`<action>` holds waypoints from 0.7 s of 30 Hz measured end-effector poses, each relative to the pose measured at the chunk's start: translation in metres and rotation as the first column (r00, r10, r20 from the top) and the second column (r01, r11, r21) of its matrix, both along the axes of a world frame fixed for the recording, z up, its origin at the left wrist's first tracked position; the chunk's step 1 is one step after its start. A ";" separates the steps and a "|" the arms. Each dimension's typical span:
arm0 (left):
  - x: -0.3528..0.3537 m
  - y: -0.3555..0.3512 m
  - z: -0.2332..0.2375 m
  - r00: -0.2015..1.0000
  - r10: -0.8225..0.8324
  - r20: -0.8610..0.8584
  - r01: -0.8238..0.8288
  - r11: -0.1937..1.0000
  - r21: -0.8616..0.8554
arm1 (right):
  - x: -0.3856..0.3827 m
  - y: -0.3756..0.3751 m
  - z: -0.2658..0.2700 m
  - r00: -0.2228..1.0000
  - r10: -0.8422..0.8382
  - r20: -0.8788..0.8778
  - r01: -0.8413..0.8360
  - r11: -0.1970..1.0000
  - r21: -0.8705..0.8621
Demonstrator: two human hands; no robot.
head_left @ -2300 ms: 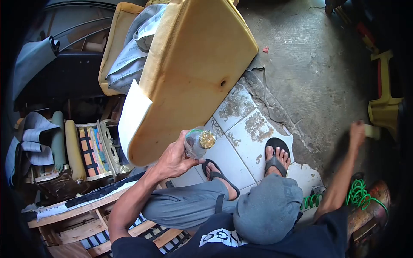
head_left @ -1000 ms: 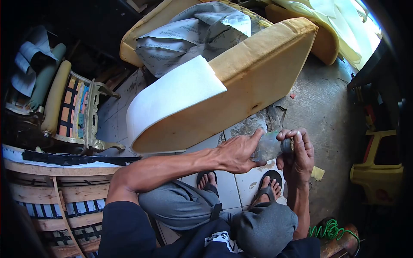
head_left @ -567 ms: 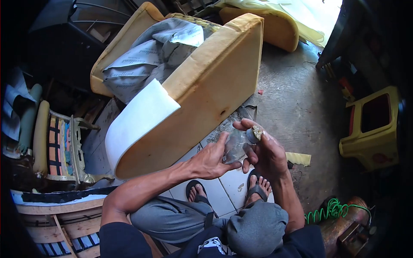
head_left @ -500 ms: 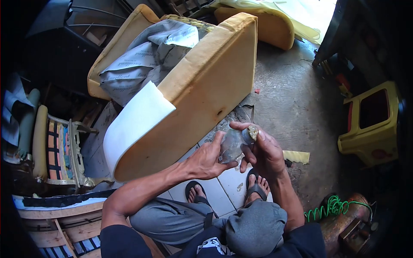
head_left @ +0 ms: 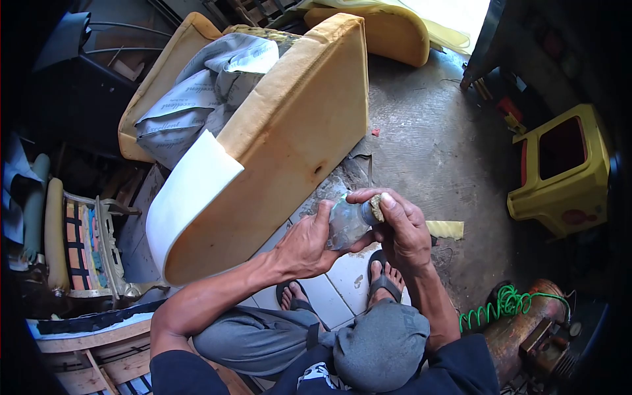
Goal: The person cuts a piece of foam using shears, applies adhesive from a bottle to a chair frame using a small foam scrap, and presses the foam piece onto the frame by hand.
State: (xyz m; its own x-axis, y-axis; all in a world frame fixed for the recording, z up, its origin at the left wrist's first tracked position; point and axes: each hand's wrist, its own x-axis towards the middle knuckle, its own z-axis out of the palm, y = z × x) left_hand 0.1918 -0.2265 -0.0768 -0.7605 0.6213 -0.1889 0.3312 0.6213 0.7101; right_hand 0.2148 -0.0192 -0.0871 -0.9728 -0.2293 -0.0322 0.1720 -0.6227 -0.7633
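In the head view, my left hand (head_left: 303,242) is wrapped round the body of a clear bottle (head_left: 343,225), tilted with its neck toward the right. My right hand (head_left: 407,232) closes on the neck end, thumb and forefinger at a rough, yellowish plug (head_left: 376,208) in the mouth. Whether that plug is cork, foam or dried glue I cannot make out. Just beyond the hands stands an armchair (head_left: 283,158) with tan foam-covered sides. White foam (head_left: 191,197) covers the rounded front of its near side.
Grey printed fabric (head_left: 181,105) lies in the chair. At right are a yellow plastic piece (head_left: 519,204), a green coiled hose (head_left: 507,301) and a rusty tank (head_left: 510,336). A yellow foam strip (head_left: 446,229) lies on the floor. A carved chair frame (head_left: 112,247) stands at left.
My right thumb and fingers have closed in around the plug and bottle neck. The bottle stays in my left hand. The whole view has shifted slightly.
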 end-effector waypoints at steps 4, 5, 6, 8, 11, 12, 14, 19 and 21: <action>0.006 0.008 0.010 0.998 -0.063 0.001 0.063 0.997 0.044 | -0.001 0.006 -0.001 0.998 -0.017 0.066 0.017 1.000 -0.001; 0.006 0.011 0.018 0.986 -0.044 0.159 0.043 0.999 0.008 | -0.003 0.008 -0.003 0.995 -0.005 0.096 0.004 1.000 0.002; 0.007 0.013 0.023 0.949 -0.017 0.314 0.029 0.999 -0.032 | -0.004 0.006 -0.003 0.993 -0.030 0.117 0.024 0.998 0.057; 0.009 0.009 0.011 0.955 -0.027 0.294 0.035 0.999 -0.023 | -0.007 0.006 -0.009 0.993 -0.024 0.119 0.017 0.998 0.065; 0.005 0.000 -0.006 0.966 -0.027 0.256 0.025 1.000 0.011 | -0.004 0.004 -0.012 0.985 -0.003 0.175 0.000 1.000 0.020; 0.000 -0.003 -0.007 0.959 -0.049 0.279 0.023 0.995 0.094 | -0.005 0.004 -0.018 0.989 0.053 0.138 -0.040 0.995 -0.096; -0.002 -0.011 -0.017 0.933 -0.069 0.354 -0.023 0.968 0.250 | -0.004 0.003 -0.021 0.990 0.104 0.096 -0.082 0.975 -0.209; -0.003 -0.009 -0.003 0.967 -0.121 0.222 0.047 0.948 0.315 | -0.007 0.007 -0.015 0.975 0.224 -0.002 -0.217 0.945 -0.245; -0.005 -0.009 0.011 0.909 -0.186 0.374 0.126 0.976 0.179 | -0.004 0.004 -0.012 0.979 0.205 -0.023 -0.206 0.962 -0.181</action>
